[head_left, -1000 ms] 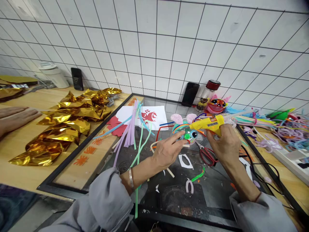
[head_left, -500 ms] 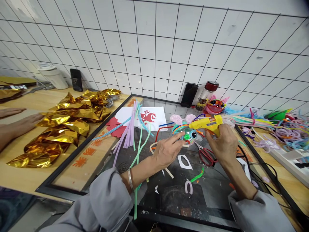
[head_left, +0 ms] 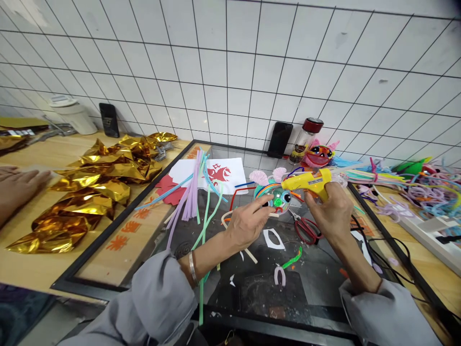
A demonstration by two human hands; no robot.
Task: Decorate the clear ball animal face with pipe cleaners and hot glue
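My right hand (head_left: 333,211) is closed around a yellow hot glue gun (head_left: 308,182), its nozzle pointing left at the upper edge of a clear round craft figure (head_left: 279,196). That figure has pink ears, big googly eyes, a green nose and coloured pipe cleaners across its top. From the left, my left hand (head_left: 248,221) grips the figure with its fingers on the front; part of one eye is hidden by them. Below lie red-handled scissors (head_left: 304,228), a white paper cutout (head_left: 273,239), a green pipe cleaner piece (head_left: 292,258) and a bent pale pink piece (head_left: 280,276).
Purple pipe cleaners (head_left: 190,192) lie on white paper (head_left: 236,168) with a red print. Gold foil (head_left: 104,178) covers the left table beside another person's hand (head_left: 25,190). A phone (head_left: 280,139), bottle (head_left: 304,142) and finished mask-like figure (head_left: 320,154) stand behind. A black cable (head_left: 387,259) trails right.
The view has shifted slightly. Both my hands keep their grips, with the glue gun staying at the figure's top edge. The other person's hands have moved on the left.
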